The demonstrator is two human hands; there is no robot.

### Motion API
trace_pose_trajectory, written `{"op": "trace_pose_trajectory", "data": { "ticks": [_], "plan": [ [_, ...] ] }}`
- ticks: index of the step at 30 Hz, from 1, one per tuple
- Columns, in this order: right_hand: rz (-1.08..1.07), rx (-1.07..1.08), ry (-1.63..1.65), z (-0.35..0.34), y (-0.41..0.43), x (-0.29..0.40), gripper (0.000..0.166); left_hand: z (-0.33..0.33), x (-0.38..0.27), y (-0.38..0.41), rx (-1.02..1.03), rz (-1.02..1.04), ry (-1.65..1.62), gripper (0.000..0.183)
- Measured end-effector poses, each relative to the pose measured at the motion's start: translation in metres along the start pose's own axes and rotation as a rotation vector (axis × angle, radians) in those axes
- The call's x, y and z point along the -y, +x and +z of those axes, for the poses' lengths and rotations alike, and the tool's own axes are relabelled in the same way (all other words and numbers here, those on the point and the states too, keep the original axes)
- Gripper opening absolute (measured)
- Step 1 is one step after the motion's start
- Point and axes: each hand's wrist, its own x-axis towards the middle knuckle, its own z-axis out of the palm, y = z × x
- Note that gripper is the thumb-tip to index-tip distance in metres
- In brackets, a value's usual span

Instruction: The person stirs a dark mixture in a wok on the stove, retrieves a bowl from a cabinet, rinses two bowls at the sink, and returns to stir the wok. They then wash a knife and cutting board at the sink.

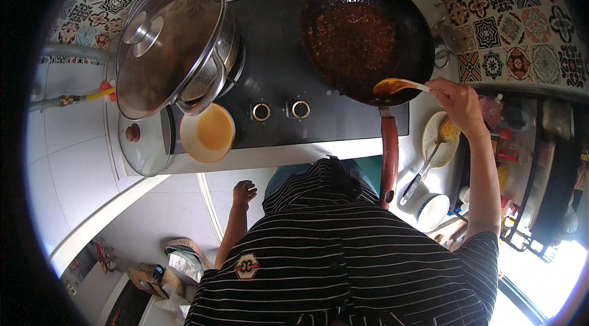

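My right hand grips the pale handle of a spoon. The spoon's sauce-stained bowl is at the near right rim of a dark wok. Reddish-brown sauce with small bits covers the wok's bottom. From the wok a reddish-brown handle points toward my body. My left hand hangs beside my waist, fingers loosely bent and slightly apart, with nothing seen in it. In front of it stands a bowl of yellowish liquid at the hob's near left edge.
On the black hob, a steel pot carries a fogged glass lid. Another glass lid lies near the counter edge. At right are a ladle on a pale spoon rest, a white bowl and a rack.
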Motion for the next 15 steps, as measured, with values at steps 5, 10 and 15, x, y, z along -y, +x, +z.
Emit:
{"op": "trace_pose_trajectory", "data": {
  "ticks": [5,10,15],
  "plan": [
    [-0.128,-0.309,-0.115,0.063,0.044,-0.014,0.012,0.001,-0.004,0.000,-0.001,-0.014,0.072,0.024],
    [-0.006,-0.476,-0.246,0.078,0.080,-0.025,0.008,0.007,-0.023,-0.001,0.025,0.054,0.034,0.024],
    [0.002,-0.288,-0.214,0.065,0.048,-0.031,0.008,0.011,-0.012,-0.003,0.004,0.042,-0.011,0.024]
  ]
}}
